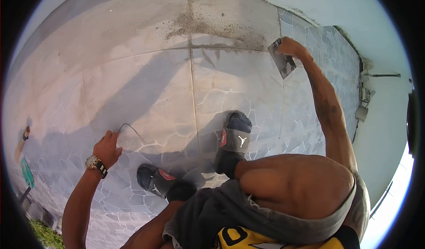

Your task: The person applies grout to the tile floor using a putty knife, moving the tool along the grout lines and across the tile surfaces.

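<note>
My right hand (293, 49) is closed on a flat scraper (282, 65) with a dark, smeared blade. The scraper is over the tiled floor (230, 81), near a joint between tiles at the right. At the lower left, my left hand (107, 149) is closed, with a wristwatch (94, 164) on the wrist. From its fingertips a thin, curved wire (131, 127) reaches toward the floor. Whether the wire's far end touches the tile cannot be made out.
Grey, gritty residue (195, 24) lies along the joints ahead. Between the hands are my feet in dark slides (237, 138). A wooden-handled tool (23, 140) and a green object (27, 173) lie at the far left. A pale wall (385, 116) and rubble (362, 112) border the right.
</note>
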`<move>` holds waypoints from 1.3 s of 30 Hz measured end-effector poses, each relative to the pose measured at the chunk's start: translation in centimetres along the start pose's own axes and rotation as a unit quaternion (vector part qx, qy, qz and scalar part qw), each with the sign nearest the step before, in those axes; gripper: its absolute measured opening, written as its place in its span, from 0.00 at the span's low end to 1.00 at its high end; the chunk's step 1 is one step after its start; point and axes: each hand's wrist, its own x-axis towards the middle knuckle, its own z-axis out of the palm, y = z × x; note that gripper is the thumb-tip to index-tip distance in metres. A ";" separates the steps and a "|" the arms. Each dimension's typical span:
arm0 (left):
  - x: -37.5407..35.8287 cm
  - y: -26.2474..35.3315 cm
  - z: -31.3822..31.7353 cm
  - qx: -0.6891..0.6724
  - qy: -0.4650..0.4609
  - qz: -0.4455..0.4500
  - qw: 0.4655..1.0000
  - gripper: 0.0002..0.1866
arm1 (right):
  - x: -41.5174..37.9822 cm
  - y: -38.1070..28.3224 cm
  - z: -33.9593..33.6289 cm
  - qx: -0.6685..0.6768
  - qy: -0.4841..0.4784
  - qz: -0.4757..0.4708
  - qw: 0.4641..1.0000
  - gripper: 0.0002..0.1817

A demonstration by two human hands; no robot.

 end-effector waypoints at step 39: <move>-3.7 -2.8 3.5 -0.080 0.073 0.015 0.994 0.23 | 3.4 -2.9 3.0 0.053 -0.008 0.004 0.999 0.15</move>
